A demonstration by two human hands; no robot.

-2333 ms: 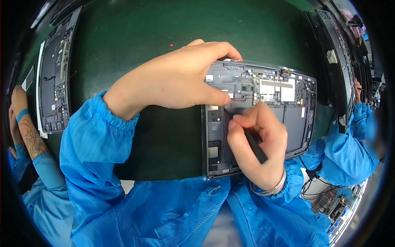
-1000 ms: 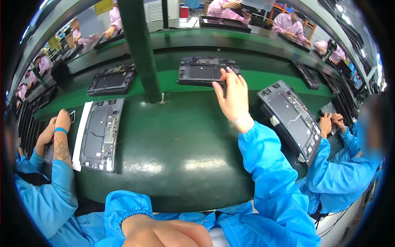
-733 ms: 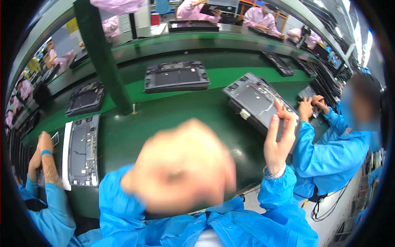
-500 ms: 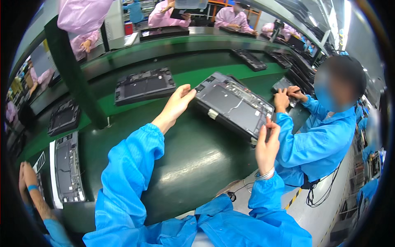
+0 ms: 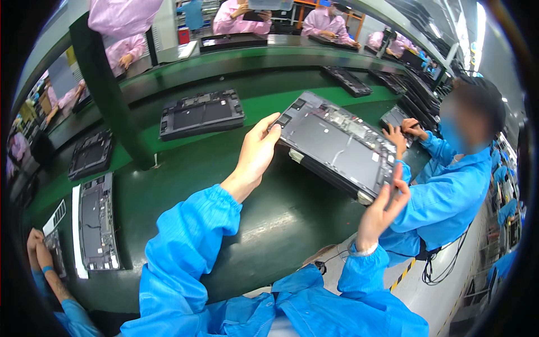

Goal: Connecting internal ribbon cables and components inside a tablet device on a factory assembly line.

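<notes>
An opened laptop base [image 5: 328,146], dark grey with its battery and circuit board bare, is held tilted over the green bench, its long near side lower. It looks thick, perhaps more than one layer; I cannot tell. My left hand [image 5: 254,157] grips its left corner, thumb on top and the other fingers mostly hidden beneath. My right hand [image 5: 382,216] holds the lower right corner, fingers at the edge and somewhat blurred. Pale pieces [image 5: 365,197] show along the near side.
Another opened laptop base [image 5: 202,115] lies on the green bench [image 5: 269,224]. At left lies one [image 5: 98,222] beside a white strip. A co-worker in blue [image 5: 449,180] works close on my right near stacked laptop bases [image 5: 418,92]. A dark post [image 5: 109,95] rises at left.
Both my hands and the laptop base appear farther right and nearer. The whole scene has also shifted slightly right. My right hand's fingers are more spread at the corner.
</notes>
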